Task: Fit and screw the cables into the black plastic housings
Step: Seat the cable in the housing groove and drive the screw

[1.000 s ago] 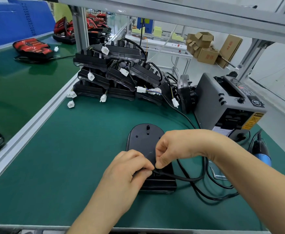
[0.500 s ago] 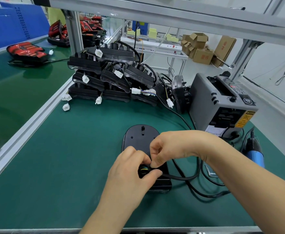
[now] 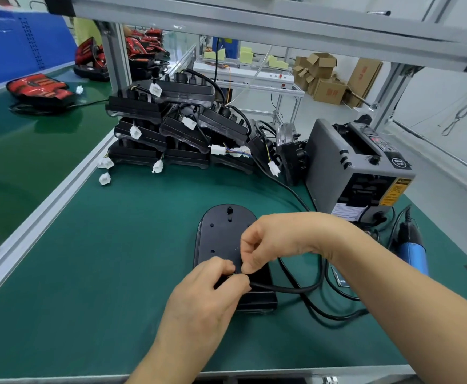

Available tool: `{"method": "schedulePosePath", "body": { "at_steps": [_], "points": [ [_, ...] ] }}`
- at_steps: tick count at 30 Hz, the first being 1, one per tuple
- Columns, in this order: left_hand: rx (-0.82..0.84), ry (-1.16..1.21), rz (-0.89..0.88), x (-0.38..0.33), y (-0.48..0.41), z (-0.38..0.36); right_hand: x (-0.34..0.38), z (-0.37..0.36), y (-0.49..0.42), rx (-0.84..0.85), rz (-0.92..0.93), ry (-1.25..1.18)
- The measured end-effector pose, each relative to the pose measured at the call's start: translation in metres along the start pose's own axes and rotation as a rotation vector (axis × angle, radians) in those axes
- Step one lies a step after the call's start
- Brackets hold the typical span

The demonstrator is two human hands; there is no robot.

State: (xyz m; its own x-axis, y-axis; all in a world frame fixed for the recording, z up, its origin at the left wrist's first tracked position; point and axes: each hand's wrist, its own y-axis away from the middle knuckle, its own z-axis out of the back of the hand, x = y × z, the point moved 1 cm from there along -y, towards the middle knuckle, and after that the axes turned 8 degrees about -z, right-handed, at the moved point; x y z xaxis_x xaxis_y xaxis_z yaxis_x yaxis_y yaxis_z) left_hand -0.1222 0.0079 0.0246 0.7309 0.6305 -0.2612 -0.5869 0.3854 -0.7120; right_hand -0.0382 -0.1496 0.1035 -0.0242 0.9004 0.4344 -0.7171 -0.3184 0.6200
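Two hands meet over one black housing (image 3: 224,234), which lies flat on the green mat (image 3: 93,273) directly beneath them. Noted: left hand (image 3: 207,297) has its fingers curled, pinching the black cable (image 3: 290,289) where it meets the housing. The right hand (image 3: 279,239) has its fingertips pinched together at the same spot, touching the left fingers; the cable end is hidden between them. Cable loops away under the right wrist. Beyond the hands is a stack of housings (image 3: 171,128) with white connectors. Right of the right forearm are a grey machine (image 3: 351,167) and a blue screwdriver (image 3: 412,253).
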Motion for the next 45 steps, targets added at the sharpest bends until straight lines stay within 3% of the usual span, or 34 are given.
{"method": "schedulePosePath", "body": {
  "at_steps": [7,9,11,14,16,20,23,27,38,42,45],
  "points": [
    [-0.012,0.04,0.013,-0.001,-0.001,0.0,0.001,-0.008,0.008,-0.068,-0.014,-0.047],
    [-0.011,0.041,0.013,-0.001,-0.001,0.001,0.002,-0.011,0.012,-0.156,-0.053,-0.033],
    [-0.019,0.035,0.016,-0.002,-0.002,0.002,-0.003,-0.011,0.018,-0.348,-0.105,0.048],
    [-0.024,0.031,0.018,-0.003,-0.004,0.003,-0.029,0.001,0.039,-0.708,-0.313,0.19],
    [-0.015,0.03,0.019,-0.004,-0.004,0.004,-0.06,0.014,0.054,-0.852,-0.526,0.237],
    [-0.006,0.032,0.003,-0.002,-0.003,0.003,-0.13,0.036,0.07,-0.908,-0.869,0.235],
    [-0.008,0.029,0.006,-0.001,-0.004,0.002,-0.166,0.046,0.07,-0.783,-1.008,0.124],
    [-0.013,0.033,0.006,-0.001,-0.004,0.002,-0.184,0.045,0.06,-0.654,-1.015,0.05],
    [0.002,0.055,0.009,0.0,-0.003,0.003,-0.187,0.037,0.06,-0.675,-0.925,-0.022],
    [-0.003,0.039,0.001,-0.001,-0.004,0.004,-0.195,0.038,0.083,-0.779,-0.882,-0.379],
    [-0.007,0.042,0.003,-0.001,-0.004,0.005,-0.183,0.037,0.102,-0.905,-0.7,-0.671]
  ]
}}
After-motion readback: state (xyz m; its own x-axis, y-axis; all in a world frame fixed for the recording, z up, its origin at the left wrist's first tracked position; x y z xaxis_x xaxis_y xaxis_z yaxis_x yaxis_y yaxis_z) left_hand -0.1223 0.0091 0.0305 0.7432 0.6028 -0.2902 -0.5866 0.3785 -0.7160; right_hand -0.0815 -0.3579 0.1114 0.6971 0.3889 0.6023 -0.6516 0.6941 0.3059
